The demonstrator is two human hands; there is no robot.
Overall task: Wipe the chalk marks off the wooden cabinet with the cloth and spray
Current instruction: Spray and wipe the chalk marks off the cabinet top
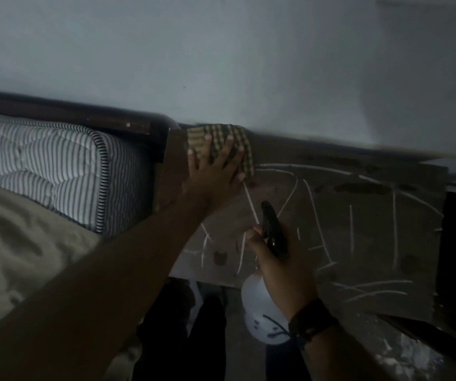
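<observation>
Checked green-and-dark fabric, the cloth (pixel 220 145), is seen in the head view pressed flat against the top of the wooden cabinet (pixel 372 237), at its far left corner, just below the pale wall (pixel 221 50) and beside the bed frame. It is held down by the left hand (pixel 215 171), whose fingers are spread straight over it, the palm lying on the near edge of the cloth; nothing is gripped, only pressed.

The spray bottle (pixel 262 312) is held by the right hand (pixel 279 270), fingers curled round its neck below the black trigger head (pixel 273 229), which is pointed away toward the far edge. The white body hangs past the near edge of the cabinet top. A dark strap is worn on that wrist.

The chalk marks (pixel 317 215) are spread as pale lines and arcs over the rest of the top, from just beside the cloth out to the right edge and down to the near edge. The relation that matters is thus plain: the marks lie to the right of and nearer than the cloth, the closest stroke starting at the cloth's near right corner. The wiping hand is judged the nearer to that stroke; a sweep rightward along the top's long axis would probably be called for. A striped mattress (pixel 56 163) lies to the left.
</observation>
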